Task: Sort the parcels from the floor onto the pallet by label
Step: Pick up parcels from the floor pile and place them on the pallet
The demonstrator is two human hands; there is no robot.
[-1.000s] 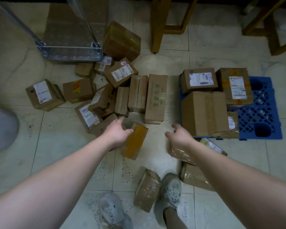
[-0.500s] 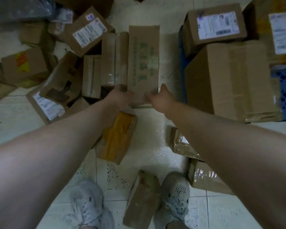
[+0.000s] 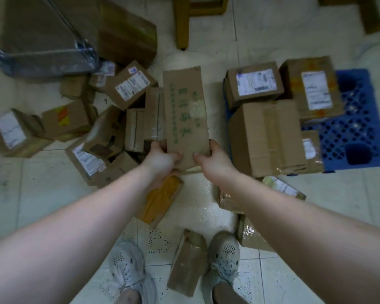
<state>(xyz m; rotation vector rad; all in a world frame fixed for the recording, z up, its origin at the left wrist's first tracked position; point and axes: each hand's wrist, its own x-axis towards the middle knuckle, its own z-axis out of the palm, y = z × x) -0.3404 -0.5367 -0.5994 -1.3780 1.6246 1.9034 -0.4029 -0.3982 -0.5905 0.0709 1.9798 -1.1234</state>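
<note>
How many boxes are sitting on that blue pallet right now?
4 on the blue pallet: a white-labelled box at the far left, an orange-taped box to its right, a big plain box nearest, and a small box squeezed beside it. More may be hidden behind.

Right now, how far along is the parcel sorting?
Done: several boxes sit on the blue pallet. In hand: the left hand and right hand hold the long green-lettered box by its near end. Left: the pile of parcels on the floor at left, plus wrapped ones around the shoes.
</note>
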